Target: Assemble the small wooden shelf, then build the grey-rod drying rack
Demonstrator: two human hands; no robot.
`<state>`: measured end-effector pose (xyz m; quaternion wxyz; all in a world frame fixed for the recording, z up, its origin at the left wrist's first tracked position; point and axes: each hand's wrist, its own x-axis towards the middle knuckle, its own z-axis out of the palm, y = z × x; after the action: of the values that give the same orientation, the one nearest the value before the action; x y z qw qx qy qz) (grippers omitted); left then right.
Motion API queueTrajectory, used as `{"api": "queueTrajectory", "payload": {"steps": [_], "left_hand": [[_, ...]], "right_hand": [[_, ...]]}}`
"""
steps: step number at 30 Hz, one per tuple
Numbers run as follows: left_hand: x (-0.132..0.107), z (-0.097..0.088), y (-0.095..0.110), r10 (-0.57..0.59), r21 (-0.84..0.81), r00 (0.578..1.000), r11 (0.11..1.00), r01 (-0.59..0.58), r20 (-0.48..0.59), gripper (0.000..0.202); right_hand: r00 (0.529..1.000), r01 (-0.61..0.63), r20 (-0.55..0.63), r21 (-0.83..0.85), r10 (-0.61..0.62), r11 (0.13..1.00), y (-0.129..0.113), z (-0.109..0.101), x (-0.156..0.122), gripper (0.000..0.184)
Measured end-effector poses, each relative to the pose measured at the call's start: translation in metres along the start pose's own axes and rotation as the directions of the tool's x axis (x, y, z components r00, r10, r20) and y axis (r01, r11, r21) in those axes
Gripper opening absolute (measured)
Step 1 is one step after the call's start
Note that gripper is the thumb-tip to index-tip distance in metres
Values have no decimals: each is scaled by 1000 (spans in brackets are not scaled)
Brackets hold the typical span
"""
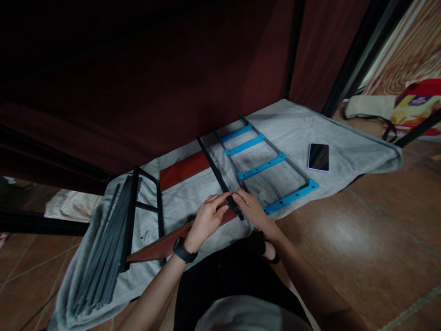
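Note:
My left hand (208,218), with a dark band on the wrist, is closed with thumb and fingers pinched at the near end of a black bar (215,169). My right hand (253,210) is closed round the same end from the other side. Any small part between the fingertips is hidden. The bar runs away from me, its near end meeting a reddish-brown board (165,246). That board's left end meets a black tube frame (148,207), which stands with a crosspiece. Behind, an orange-red board (184,170) spans between the frame and the bar.
Several grey tubes (103,257) lie on the grey cloth (351,138) at left, near small dark bits (144,235). Right of my hands lies a dark frame with blue crosspieces (262,166), then a phone (319,157). A dark red panel (172,82) rises behind.

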<state>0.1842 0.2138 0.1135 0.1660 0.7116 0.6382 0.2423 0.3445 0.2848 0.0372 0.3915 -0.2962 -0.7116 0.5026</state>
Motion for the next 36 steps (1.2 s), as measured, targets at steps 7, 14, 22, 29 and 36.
{"api": "queueTrajectory", "payload": {"steps": [7, 14, 22, 29, 36], "left_hand": [[-20, -3, 7, 64, 201, 998, 978, -60, -15, 54], [-62, -12, -7, -4, 301, 989, 952, 49, -149, 47], [-78, -15, -24, -23, 357, 979, 929, 96, -204, 33], [-81, -11, -28, 0, 366, 971, 926, 90, -239, 29], [-81, -8, -30, 11, 385, 966, 918, 92, -257, 29]], "right_hand": [[999, -9, -35, 66, 11, 998, -1, -4, -6, 23], [997, 2, -72, 16, -1, 1000, -6, -3, -4, 20], [999, 20, -27, -172, -25, 985, -3, -2, -2, 24], [1000, -10, -25, -227, 5, 974, -6, 0, 1, 38], [989, -137, -70, -150, 128, 979, -5, 4, 0, 38]]}}
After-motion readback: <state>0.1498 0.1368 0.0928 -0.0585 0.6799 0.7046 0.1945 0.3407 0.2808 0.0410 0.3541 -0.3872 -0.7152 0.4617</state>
